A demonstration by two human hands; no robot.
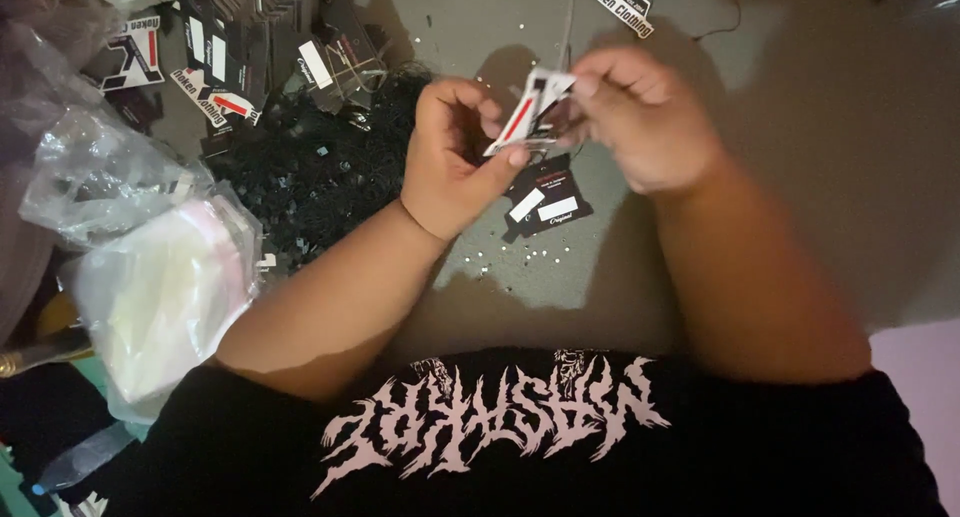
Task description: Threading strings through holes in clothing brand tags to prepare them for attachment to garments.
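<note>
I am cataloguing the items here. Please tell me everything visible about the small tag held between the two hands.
The tag is a small card, white with red and black printing, apparently paper. It is tilted, raised above the grey surface. The left hand pinches its lower end; the right hand grips its upper end. Black tags lie below it.
</note>
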